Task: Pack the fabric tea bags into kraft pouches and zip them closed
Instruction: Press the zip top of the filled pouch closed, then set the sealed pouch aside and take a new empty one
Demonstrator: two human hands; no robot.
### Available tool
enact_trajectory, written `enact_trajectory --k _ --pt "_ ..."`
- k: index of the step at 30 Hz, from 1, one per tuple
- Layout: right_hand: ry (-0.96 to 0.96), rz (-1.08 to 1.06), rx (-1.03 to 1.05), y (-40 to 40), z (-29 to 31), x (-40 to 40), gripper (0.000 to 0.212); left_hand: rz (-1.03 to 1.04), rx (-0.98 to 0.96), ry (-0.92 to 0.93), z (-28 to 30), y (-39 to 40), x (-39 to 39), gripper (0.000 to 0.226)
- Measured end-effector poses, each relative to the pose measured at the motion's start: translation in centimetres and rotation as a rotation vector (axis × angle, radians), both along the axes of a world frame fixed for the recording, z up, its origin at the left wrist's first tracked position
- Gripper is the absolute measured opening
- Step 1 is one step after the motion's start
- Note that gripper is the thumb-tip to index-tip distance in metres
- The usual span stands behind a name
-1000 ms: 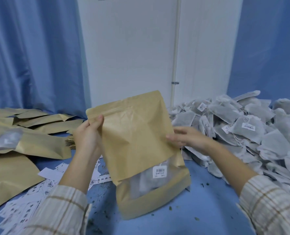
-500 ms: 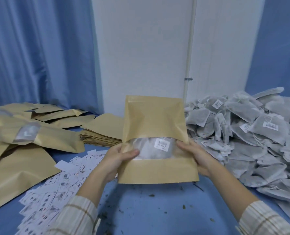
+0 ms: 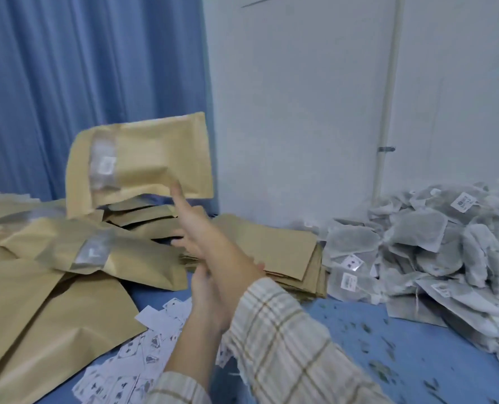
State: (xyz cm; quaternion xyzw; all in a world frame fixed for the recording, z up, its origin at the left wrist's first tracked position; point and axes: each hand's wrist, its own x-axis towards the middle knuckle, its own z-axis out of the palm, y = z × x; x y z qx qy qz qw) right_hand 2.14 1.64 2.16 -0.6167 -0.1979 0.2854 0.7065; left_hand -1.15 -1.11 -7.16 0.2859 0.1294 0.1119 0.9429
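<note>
Here, the right hand (image 3: pixel 210 237) reaches forward with fingers straight and spread, holding nothing. A blurred kraft pouch (image 3: pixel 143 167) hangs in the air just beyond its fingertips, its window showing a white label too smeared to read. The left hand (image 3: pixel 206 290) sits beneath the right, its grasp hidden. Filled pouches (image 3: pixel 67 252) lie left, flat empty pouches (image 3: pixel 274 252) ahead, tea bags (image 3: pixel 435 246) with barcode tags right.
</note>
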Motion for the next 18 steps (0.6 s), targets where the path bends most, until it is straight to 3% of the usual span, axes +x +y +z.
enact_trajectory --k 2,5,8,10,12,15,18 --pt "-0.109 -0.149 -0.064 0.1 -2.8 2.4 0.097 -0.002 -0.064 0.021 -0.1 1.9 1.1 0.047" --pt "-0.294 -0.276 -0.316 -2.2 -7.7 6.3 0.08 -0.002 -0.04 0.078 -1.5 2.8 2.5 0.042" --pt "-0.783 -0.378 -0.738 -5.2 -11.1 9.5 0.067 -0.025 0.055 0.16 -2.3 2.0 3.9 0.027" --pt "-1.002 -0.337 -1.054 -7.2 -12.6 11.1 0.074 -0.04 0.043 0.187 -2.9 1.8 4.6 0.051" --pt "-1.008 -0.274 -1.256 -9.0 -14.2 11.8 0.086 -0.055 0.01 0.212 -3.6 1.6 4.9 0.061" --pt "-1.063 -0.277 -1.357 -11.1 -15.7 11.0 0.077 -0.069 -0.012 0.278 -4.7 0.6 4.8 0.066" --pt "-1.36 -0.391 -1.257 -13.6 -15.6 9.0 0.043 -0.042 0.042 0.314 -5.1 -0.3 4.4 0.063"
